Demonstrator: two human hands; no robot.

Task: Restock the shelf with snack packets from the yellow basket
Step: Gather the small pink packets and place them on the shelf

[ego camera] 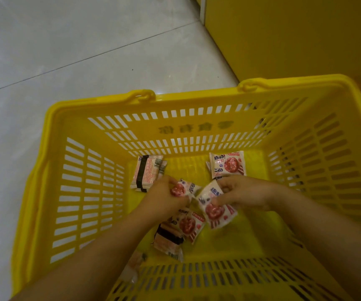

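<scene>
2 hands (168, 198) (240, 194) each pinch 1 of perhaps 7 packets (227, 164) in 1 basket (197, 131).

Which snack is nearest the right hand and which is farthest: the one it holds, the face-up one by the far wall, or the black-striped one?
1. Held packet: pinched in the right hand, middle of the basket.
2. Face-up packet: just beyond the fingers, by the far wall on the right.
3. Black-striped packet: far-left side, past the other hand.

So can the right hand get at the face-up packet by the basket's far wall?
Probably yes: the face-up packet lies uncovered just beyond the right hand, though its fingers hold another packet.
</scene>
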